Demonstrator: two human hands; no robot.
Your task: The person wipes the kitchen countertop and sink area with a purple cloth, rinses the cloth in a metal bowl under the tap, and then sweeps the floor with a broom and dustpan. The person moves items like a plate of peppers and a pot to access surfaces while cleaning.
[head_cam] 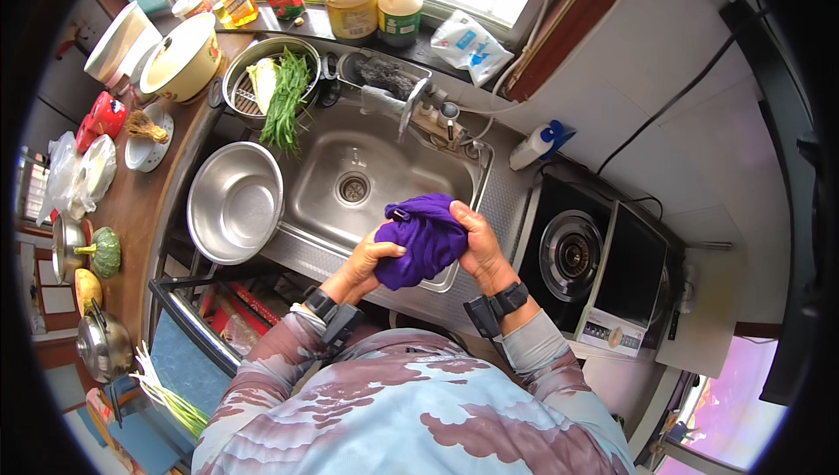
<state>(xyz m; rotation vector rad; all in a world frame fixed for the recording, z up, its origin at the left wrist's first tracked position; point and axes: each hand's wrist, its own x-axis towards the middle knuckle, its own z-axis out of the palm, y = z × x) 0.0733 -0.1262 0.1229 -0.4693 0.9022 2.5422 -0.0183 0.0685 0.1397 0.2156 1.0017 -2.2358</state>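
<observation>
A bunched purple cloth [423,239] is held between my two hands above the front right edge of the stainless steel sink [314,167]. My left hand [367,262] grips its left side, thumb on top. On its right side, my right hand [482,242] holds it with the thumb near the upper edge. The palm sides of both hands are hidden. Behind the cloth stands the faucet [414,104] at the sink's back edge. A stainless steel basin [236,203] rests at the sink's left.
A pot [229,82] with leafy greens [288,91] stands at the sink's back left corner. To the right is a gas stove burner [571,255]. Bottles [400,13] line the windowsill. A wooden counter [134,213] on the left bears a green squash [105,252] and a lidded pot [105,347].
</observation>
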